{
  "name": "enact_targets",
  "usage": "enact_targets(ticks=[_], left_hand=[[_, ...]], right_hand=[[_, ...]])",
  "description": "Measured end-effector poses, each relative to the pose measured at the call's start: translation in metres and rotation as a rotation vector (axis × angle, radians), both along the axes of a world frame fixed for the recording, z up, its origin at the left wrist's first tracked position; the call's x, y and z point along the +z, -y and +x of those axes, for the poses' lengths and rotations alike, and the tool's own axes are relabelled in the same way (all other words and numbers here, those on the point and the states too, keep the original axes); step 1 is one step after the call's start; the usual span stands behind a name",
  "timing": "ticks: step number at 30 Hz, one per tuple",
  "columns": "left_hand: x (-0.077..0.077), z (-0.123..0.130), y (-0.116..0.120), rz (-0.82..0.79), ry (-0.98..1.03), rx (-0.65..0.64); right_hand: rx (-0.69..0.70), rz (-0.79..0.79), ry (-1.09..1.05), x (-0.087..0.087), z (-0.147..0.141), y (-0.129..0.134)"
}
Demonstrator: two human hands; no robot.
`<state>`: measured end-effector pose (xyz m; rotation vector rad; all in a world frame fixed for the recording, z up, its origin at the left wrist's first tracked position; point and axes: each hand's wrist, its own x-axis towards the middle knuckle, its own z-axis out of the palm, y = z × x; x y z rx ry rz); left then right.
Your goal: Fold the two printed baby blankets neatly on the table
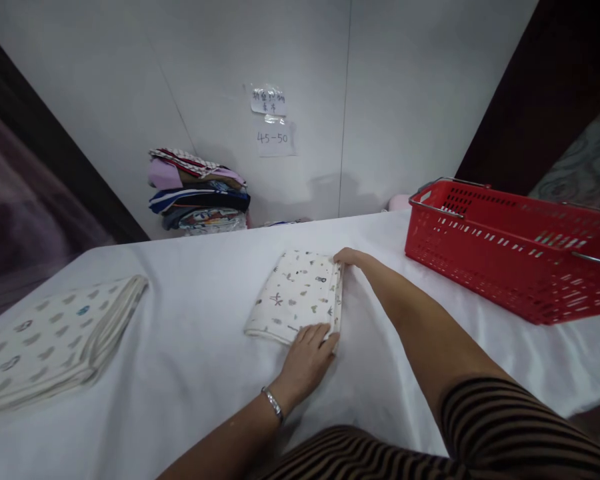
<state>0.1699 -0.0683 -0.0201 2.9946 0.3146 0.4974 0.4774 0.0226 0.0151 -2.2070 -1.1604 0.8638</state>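
A folded white cloth (295,293) with small printed figures lies flat on the white-covered table (190,333). My left hand (310,353), with a silver bracelet at the wrist, rests on the cloth's near right corner, its fingers bent over the edge and the thumb at the side. At the far right corner, my right hand (349,257) pinches the cloth's edge, with part of its fingers hidden. The cloth's right side shows several layers between the two hands.
Another folded patterned cloth (55,333) lies at the left. A red perforated basket (505,260) with metal handles stands at the right. Behind the table are a stack of folded clothes (200,193) and a wall with paper notes (275,138).
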Motion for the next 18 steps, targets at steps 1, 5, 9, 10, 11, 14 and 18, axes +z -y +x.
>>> enact_targets(ticks=[1,5,9,10,11,14,18], left_hand=[[0.0,-0.003,-0.002,0.017,0.005,-0.009],[0.002,-0.028,-0.013,0.035,0.021,-0.081],[0.011,-0.059,-0.022,0.001,0.011,-0.151],[0.012,-0.064,-0.023,-0.007,-0.003,-0.161],[0.013,-0.068,-0.023,-0.013,-0.018,-0.163],[0.008,-0.071,-0.015,-0.016,-0.025,-0.12],[-0.001,-0.066,-0.001,-0.02,0.024,-0.012]], right_hand=[[-0.006,-0.026,-0.02,0.002,0.002,0.003],[0.014,-0.114,-0.093,0.008,0.011,0.028],[0.049,-0.186,-0.185,0.005,0.015,0.065],[0.059,-0.199,-0.215,0.004,0.015,0.074],[0.064,-0.201,-0.254,0.002,0.014,0.081],[0.023,-0.134,-0.386,-0.002,0.01,0.096],[-0.055,-0.049,-0.439,-0.004,0.005,0.105]])
